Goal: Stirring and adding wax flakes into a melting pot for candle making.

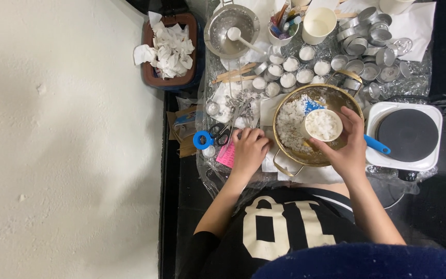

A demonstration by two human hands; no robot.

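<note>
My right hand (348, 146) holds a white paper cup (322, 125) full of white wax flakes over a brass-coloured pot (336, 96). The pot holds more white flakes and a blue scoop (313, 106). My left hand (249, 150) rests with curled fingers on the plastic-covered table beside the pot's left handle, next to a pink paper slip (226, 155). Scissors (219, 133) and a blue tape ring (203, 140) lie just left of that hand.
A white hot plate with a black top (408, 135) stands right of the pot. Behind are several small tins of white wax (290, 72), empty tins (370, 31), a steel pot with a spoon (232, 30), another white cup (319, 24) and a bin of crumpled tissues (170, 47).
</note>
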